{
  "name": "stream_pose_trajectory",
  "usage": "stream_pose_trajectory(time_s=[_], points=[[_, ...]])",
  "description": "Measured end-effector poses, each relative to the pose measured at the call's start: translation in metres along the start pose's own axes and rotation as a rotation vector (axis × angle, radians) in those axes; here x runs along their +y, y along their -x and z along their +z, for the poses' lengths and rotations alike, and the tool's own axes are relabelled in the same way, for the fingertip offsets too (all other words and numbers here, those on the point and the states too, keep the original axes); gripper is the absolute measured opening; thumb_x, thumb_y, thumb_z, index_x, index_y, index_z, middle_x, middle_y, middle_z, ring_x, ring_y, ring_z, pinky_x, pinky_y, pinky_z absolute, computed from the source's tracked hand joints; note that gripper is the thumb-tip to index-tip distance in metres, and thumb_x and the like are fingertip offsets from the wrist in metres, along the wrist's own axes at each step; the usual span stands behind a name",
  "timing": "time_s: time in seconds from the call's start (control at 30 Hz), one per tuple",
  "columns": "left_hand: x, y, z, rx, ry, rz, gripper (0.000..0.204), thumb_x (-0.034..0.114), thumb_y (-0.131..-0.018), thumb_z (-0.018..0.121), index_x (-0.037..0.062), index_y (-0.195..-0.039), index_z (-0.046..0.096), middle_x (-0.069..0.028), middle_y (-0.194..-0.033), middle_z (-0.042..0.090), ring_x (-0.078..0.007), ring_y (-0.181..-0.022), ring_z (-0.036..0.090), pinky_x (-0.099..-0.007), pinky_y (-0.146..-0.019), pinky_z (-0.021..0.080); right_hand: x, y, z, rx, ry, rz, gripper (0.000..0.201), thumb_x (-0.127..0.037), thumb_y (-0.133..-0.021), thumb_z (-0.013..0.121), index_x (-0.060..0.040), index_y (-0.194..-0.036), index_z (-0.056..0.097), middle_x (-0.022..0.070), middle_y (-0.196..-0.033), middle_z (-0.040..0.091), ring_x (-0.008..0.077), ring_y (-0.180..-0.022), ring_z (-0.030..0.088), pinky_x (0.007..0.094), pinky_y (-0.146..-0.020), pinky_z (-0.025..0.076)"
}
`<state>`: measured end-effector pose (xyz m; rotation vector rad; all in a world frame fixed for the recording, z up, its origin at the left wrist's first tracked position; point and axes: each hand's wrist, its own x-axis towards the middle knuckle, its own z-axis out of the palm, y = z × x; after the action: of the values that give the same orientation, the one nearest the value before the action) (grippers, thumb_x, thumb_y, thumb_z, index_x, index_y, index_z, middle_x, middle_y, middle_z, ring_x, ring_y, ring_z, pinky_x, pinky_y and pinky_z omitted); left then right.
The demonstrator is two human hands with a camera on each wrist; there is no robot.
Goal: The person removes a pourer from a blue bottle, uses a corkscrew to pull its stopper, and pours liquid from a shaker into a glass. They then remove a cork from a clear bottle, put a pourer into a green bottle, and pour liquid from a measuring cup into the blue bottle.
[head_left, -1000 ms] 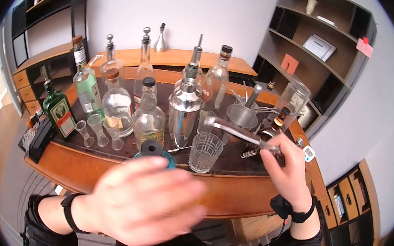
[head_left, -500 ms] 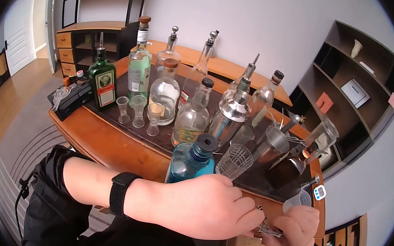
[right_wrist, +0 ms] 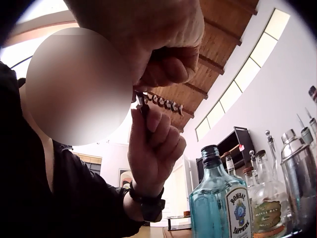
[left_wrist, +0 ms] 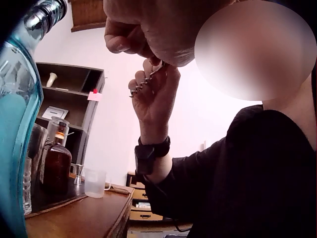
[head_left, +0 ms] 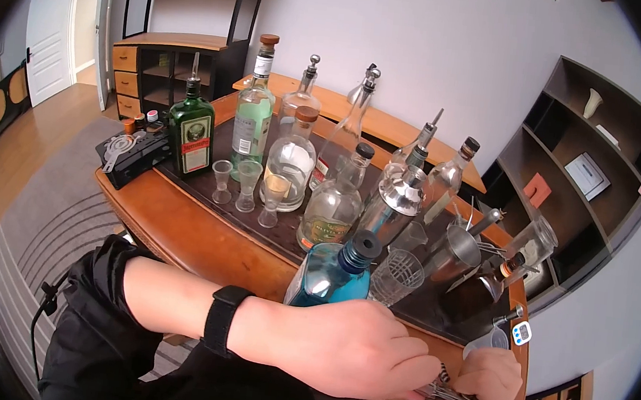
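Both hands meet at the lower right of the head view on a folding waiter's corkscrew [head_left: 456,399]. My left hand [head_left: 364,351] reaches across the body, and its curled fingers grip one end of the tool, as the right wrist view shows. The right hand [head_left: 490,382] pinches the corkscrew from the other side. Its metal spiral [right_wrist: 168,104] sticks out from between the hands. In the head view, the fingers hide much of the handle. A blue square-sided gin bottle [head_left: 328,276] stands right behind the left hand.
Behind are a cut-glass tumbler [head_left: 396,278], a steel shaker [head_left: 391,207], a mixing tin [head_left: 456,253] and a brown bottle [head_left: 479,292]. Several clear bottles, a green bottle [head_left: 191,137] and small jiggers [head_left: 247,187] stand to the left. A plastic measuring cup [left_wrist: 95,183] sits near the table's right edge.
The left hand, spread and blurred before the blue bottle one second ago, has moved right and taken hold of the corkscrew. The right hand has lowered the tool towards the body. The head view has turned left.
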<state>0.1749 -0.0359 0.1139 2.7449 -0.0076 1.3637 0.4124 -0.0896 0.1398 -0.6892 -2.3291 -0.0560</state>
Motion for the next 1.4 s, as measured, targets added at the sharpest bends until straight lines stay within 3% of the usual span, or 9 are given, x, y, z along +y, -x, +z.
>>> stream_pose_trajectory(time_s=[0.17, 0.4, 0.53, 0.6, 0.7, 0.9, 1.23, 1.33, 1.4], points=[[-0.002, -0.005, 0.003, 0.073, 0.098, -0.031, 0.029, 0.028, -0.084, 0.071, 0.0066, -0.087, 0.051, -0.0051, -0.071, 0.043, -0.0231, -0.059, 0.05, -0.0322, -0.05, 0.038, 0.001, 0.005, 0.018, 0.271, -0.138, -0.013, 0.042, -0.04, -0.08, 0.074, -0.0045, -0.075, 0.053, 0.0086, -0.071, 0.052, 0.0195, -0.057, 0.052, 0.0311, -0.051, 0.04], [-0.004, 0.001, -0.001, 0.052, 0.136, -0.093, 0.028, 0.027, -0.085, 0.07, 0.0072, -0.086, 0.05, -0.0057, -0.072, 0.045, -0.0251, -0.06, 0.051, -0.034, -0.051, 0.039, -0.003, -0.02, 0.024, 0.358, -0.006, 0.067, 0.048, -0.05, -0.083, 0.068, -0.0045, -0.085, 0.054, 0.0116, -0.09, 0.054, 0.0231, -0.076, 0.055, 0.0358, -0.066, 0.045], [-0.002, 0.005, 0.003, 0.079, 0.126, -0.08, 0.027, 0.028, -0.086, 0.069, 0.0074, -0.088, 0.052, -0.005, -0.073, 0.046, -0.0244, -0.061, 0.053, -0.0333, -0.051, 0.041, -0.005, -0.038, 0.024, 0.192, -0.076, -0.067, 0.049, -0.056, -0.09, 0.058, -0.0076, -0.087, 0.055, 0.0109, -0.086, 0.056, 0.024, -0.076, 0.058, 0.0367, -0.068, 0.047], [-0.001, 0.005, 0.003, 0.037, 0.106, -0.073, 0.023, 0.028, -0.086, 0.067, 0.0088, -0.092, 0.055, -0.0042, -0.074, 0.049, -0.024, -0.062, 0.054, -0.0336, -0.052, 0.042, 0.0, -0.039, 0.02, -0.05, -0.504, -0.114, 0.041, -0.042, -0.087, 0.068, -0.005, -0.104, 0.068, 0.0259, -0.127, 0.055, 0.0439, -0.106, 0.059, 0.0555, -0.087, 0.049], [-0.001, 0.007, 0.004, -0.081, 0.178, -0.108, 0.021, 0.026, -0.085, 0.066, 0.0102, -0.095, 0.057, -0.0046, -0.077, 0.053, -0.0254, -0.065, 0.056, -0.035, -0.055, 0.044, 0.002, -0.041, 0.036, 0.005, -0.613, -0.203, 0.032, -0.037, -0.088, 0.068, -0.0051, -0.096, 0.068, 0.0239, -0.12, 0.058, 0.0419, -0.103, 0.06, 0.0542, -0.087, 0.049], [-0.001, 0.002, 0.008, -0.008, 0.259, -0.131, 0.01, 0.013, -0.088, 0.055, 0.0068, -0.092, 0.048, -0.0082, -0.081, 0.054, -0.0294, -0.077, 0.061, -0.0385, -0.062, 0.049, -0.002, -0.04, 0.042, 0.09, -0.687, -0.213, 0.028, -0.03, -0.092, 0.064, -0.0033, -0.084, 0.066, 0.0194, -0.109, 0.06, 0.038, -0.099, 0.062, 0.054, -0.089, 0.048], [-0.001, 0.005, 0.017, -0.008, 0.136, -0.125, 0.016, 0.018, -0.085, 0.059, 0.006, -0.09, 0.05, -0.0079, -0.095, 0.051, -0.0261, -0.092, 0.056, -0.0348, -0.076, 0.045, -0.003, -0.04, 0.044, 0.195, -0.611, -0.18, 0.039, -0.035, -0.096, 0.055, -0.0027, -0.075, 0.058, 0.0149, -0.096, 0.061, 0.0352, -0.09, 0.064, 0.0546, -0.085, 0.05], [-0.001, 0.009, 0.011, -0.029, 0.094, -0.154, 0.025, 0.019, -0.082, 0.065, 0.0021, -0.095, 0.052, -0.0088, -0.099, 0.051, -0.0255, -0.097, 0.054, -0.0357, -0.08, 0.044, 0.004, -0.034, 0.042, 0.258, -0.597, -0.213, 0.04, -0.036, -0.098, 0.052, -0.0042, -0.074, 0.054, 0.0136, -0.085, 0.062, 0.0349, -0.085, 0.064, 0.0549, -0.081, 0.051], [0.0, 0.009, 0.004, -0.126, 0.195, -0.256, 0.058, 0.026, -0.086, 0.067, -0.0053, -0.129, 0.046, -0.0203, -0.125, 0.05, -0.0345, -0.12, 0.05, -0.0422, -0.101, 0.042, 0.009, -0.029, 0.039, 0.303, -0.611, -0.249, 0.04, -0.036, -0.099, 0.049, -0.005, -0.075, 0.052, 0.0128, -0.079, 0.062, 0.0347, -0.081, 0.064, 0.0548, -0.079, 0.052]])
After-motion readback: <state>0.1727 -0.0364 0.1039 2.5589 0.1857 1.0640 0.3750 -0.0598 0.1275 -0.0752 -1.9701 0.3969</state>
